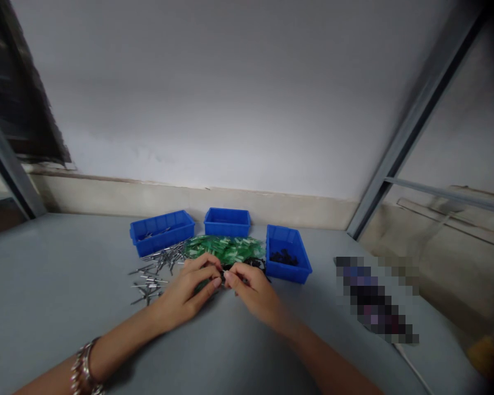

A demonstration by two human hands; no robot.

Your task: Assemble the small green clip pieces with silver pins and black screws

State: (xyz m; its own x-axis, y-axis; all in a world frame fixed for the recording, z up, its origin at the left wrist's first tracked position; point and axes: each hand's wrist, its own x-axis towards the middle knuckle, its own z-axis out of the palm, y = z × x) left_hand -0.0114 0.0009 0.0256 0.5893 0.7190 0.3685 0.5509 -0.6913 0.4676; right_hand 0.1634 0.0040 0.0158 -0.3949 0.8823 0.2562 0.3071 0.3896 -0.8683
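On the worktop point(66, 296), the left hand point(195, 285) and the right hand point(253, 291) meet, fingers curled nearly closed, and both seem to pinch one small piece point(225, 272), perhaps so that each steadies it for the other; it lies between the fingertips, mostly hidden. Beside the left hand lie metal pins point(148, 281); beyond are green pieces point(226, 248) and three blue bins point(227, 228), probably placed for easy reach

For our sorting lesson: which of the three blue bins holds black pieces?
The right bin, the one nearest the person's right hand: black pieces lie inside. The left bin shows thin metal pieces; the middle bin shows no black ones.
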